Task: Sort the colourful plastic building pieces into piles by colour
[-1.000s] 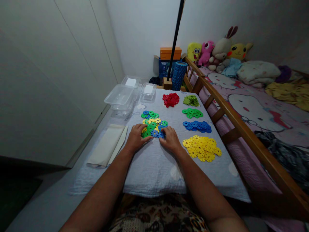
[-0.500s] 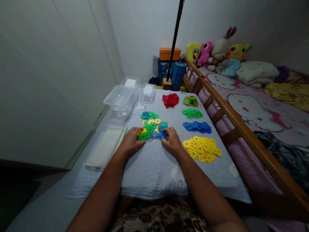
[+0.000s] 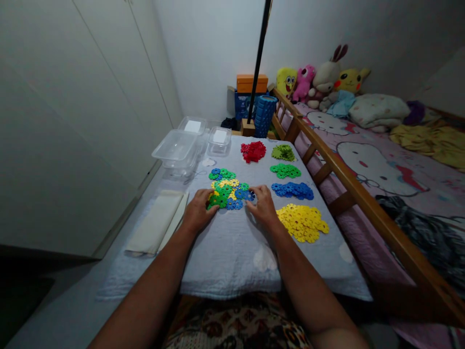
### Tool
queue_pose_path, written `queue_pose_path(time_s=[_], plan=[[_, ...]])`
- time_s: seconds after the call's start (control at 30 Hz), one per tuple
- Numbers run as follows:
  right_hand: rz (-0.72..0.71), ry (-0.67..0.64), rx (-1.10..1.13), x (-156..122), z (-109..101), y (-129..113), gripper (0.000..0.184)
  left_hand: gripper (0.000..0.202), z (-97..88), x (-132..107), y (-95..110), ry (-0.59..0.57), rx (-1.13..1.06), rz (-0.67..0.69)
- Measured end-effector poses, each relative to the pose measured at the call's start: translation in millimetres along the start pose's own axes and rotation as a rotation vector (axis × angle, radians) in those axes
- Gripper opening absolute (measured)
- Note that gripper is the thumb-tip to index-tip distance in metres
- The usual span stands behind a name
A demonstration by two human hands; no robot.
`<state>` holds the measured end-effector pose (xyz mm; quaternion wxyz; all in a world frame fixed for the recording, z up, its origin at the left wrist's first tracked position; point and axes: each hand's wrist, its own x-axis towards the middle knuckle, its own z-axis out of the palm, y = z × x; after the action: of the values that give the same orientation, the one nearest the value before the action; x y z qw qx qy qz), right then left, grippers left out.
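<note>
A mixed pile of flower-shaped plastic discs, green, yellow and blue, spreads over the middle of the cloth-covered table. At its left edge rests my left hand, thumb and fingers apart, touching the green and yellow discs without a visible grip. On the opposite side, my right hand has a blue flower disc between thumb and fingertips at the pile's edge. To the right lie single-colour heaps: yellow discs, blue discs, green discs, olive-green discs and red discs.
Clear plastic containers stand at the table's back left, near a smaller lidded box. A folded cream cloth lies at the left. A wooden bed rail runs along the right side; a black pole rises behind the table.
My right hand has shifted slightly right and up, with a blue disc now showing between its fingertips. My left hand stays by the pile's left edge. The view has turned slightly.
</note>
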<state>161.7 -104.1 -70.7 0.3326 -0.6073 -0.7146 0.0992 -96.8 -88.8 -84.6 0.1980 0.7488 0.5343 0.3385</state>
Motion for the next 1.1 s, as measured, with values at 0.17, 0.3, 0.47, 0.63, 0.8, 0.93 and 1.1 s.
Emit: queue_pose_path(time_s=[0.17, 0.3, 0.47, 0.63, 0.8, 0.93, 1.1], plan=[[0.133, 0.041, -0.246, 19, -43, 41, 0.036, 0.042, 2.2, 2, -2, 0.029, 0.006, -0.005], [0.227, -0.007, -0.405, 27, -70, 71, 0.034, 0.037, 2.2, 3, 0, 0.011, 0.014, -0.002], [0.301, -0.058, -0.484, 30, -78, 84, 0.034, 0.038, 2.4, 3, 1, 0.024, 0.028, 0.008], [0.329, -0.032, -0.502, 29, -76, 82, 0.034, 0.04, 3.7, 3, -1, 0.064, 0.033, 0.008], [0.33, 0.028, -0.445, 28, -74, 67, 0.034, 0.038, 3.7, 4, -2, 0.115, 0.055, 0.025], [0.168, -0.043, -0.276, 26, -55, 39, 0.028, 0.025, 3.5, 4, -2, 0.12, 0.038, 0.013], [-0.071, -0.238, -0.104, 9, -8, -9, 0.02, 0.012, 3.5, 3, -1, 0.073, 0.026, -0.004]])
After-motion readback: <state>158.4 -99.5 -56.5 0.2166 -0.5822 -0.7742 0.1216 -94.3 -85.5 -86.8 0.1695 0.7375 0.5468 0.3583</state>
